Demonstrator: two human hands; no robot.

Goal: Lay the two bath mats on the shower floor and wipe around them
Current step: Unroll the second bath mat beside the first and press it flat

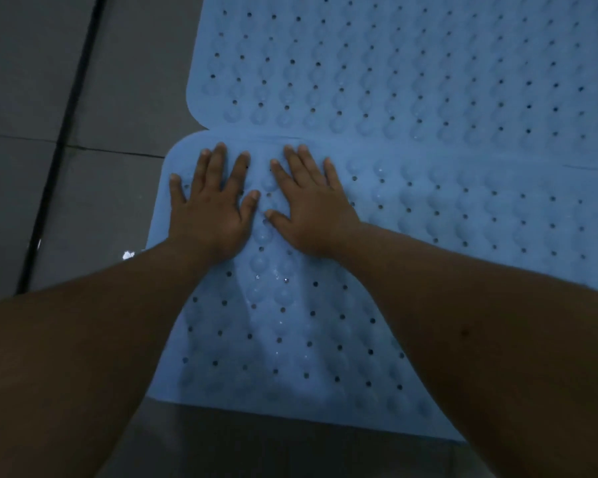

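Note:
Two light blue bath mats with bumps and small holes lie flat on the grey tiled floor. The far mat [411, 63] fills the upper right. The near mat [290, 339] lies just below it, their long edges meeting or slightly overlapping. My left hand [209, 208] and my right hand [308, 208] rest side by side, palms down with fingers spread, on the near mat's far left corner, close to the seam. Neither hand holds anything. Water drops glint on the near mat between my forearms.
Grey floor tiles [111, 81] lie to the left of the mats, crossed by a dark groove [66, 108] running top to bottom and a grout line. A small wet glint [128, 255] shows beside the near mat. More wet floor lies below the near mat.

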